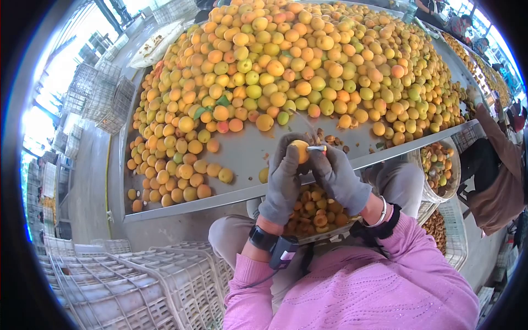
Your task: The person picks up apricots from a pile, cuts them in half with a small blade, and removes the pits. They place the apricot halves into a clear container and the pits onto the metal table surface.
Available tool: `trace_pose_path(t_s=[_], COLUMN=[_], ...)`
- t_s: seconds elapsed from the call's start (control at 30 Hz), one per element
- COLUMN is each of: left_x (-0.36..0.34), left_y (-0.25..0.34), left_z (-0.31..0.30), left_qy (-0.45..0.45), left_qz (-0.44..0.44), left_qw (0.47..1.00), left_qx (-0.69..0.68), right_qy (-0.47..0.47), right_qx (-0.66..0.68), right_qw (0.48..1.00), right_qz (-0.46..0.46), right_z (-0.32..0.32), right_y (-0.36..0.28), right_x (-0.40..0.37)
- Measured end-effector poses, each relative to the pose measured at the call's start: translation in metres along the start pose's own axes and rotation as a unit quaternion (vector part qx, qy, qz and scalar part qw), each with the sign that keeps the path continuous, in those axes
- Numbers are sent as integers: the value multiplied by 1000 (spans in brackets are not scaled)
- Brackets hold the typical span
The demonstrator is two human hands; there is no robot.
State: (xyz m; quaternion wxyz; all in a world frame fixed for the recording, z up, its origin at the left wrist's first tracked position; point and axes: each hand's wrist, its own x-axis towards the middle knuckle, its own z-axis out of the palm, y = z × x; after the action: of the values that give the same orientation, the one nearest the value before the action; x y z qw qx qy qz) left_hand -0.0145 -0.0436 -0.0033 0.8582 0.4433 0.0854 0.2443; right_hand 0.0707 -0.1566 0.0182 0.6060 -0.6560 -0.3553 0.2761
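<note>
Both my hands wear grey gloves and meet over the front edge of a metal table [250, 157]. My left hand [283, 179] is closed around an orange apricot [300, 152]. Beside it, my right hand [338, 179] is closed on a small tool [317, 148] with a pale shaft, whose tip touches or nearly touches the apricot; the rest is hidden by the fingers. Below my hands, a container of apricot pieces [313, 212] stands between my knees. A large heap of whole apricots [275, 67] covers much of the table.
White plastic crates [118, 286] stand at the lower left, and more crates [96, 93] are stacked farther back. A bucket of apricots [437, 168] is to the right. Beyond it sits another person in brown [498, 192], with an arm reaching to the table.
</note>
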Motion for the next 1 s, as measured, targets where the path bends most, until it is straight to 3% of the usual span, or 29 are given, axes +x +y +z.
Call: trace_pose_path(t_s=[0.1,0.13,0.17,0.2,0.27,0.3,0.33,0.37,0.4,0.47,0.57,0.77,1.0], left_x=[5,7,9,12,16,18,20,20,18,17,8,1,5], left_y=[-2,-2,-3,-9,-22,-21,-20,-20,-19,-16,-10,-15,-23], left_z=[-4,-6,-7,-7,-7,-10,-13,-17,-18,-19,2,10,3], left_qy=[23,40,56,56,180,180,146,110,113,-31,36,30,9], left_qz=[26,33,40,41,41,43,56,64,63,0,-38,-30,-28], left_qw=[994,979,955,955,963,963,986,989,988,981,972,986,985], left_qx=[107,198,288,288,197,198,60,-79,-80,-191,-230,-161,-170], right_qy=[-10,-12,-14,-13,31,73,71,42,15,16,10,30,24], right_qx=[-57,-58,-217,-371,-403,-436,-437,-342,-242,-204,-169,-185,-230], right_qw=[997,997,976,929,914,896,896,939,970,979,985,982,973], right_qz=[45,44,29,14,25,35,31,19,10,-10,-28,-25,-16], right_z=[-4,-6,-8,-10,-10,-10,-10,-10,-9,0,2,6,4], right_y=[6,4,2,0,1,0,-3,-7,-8,-2,7,23,27], right_x=[7,11,15,18,21,23,22,17,10,2,1,2,3])
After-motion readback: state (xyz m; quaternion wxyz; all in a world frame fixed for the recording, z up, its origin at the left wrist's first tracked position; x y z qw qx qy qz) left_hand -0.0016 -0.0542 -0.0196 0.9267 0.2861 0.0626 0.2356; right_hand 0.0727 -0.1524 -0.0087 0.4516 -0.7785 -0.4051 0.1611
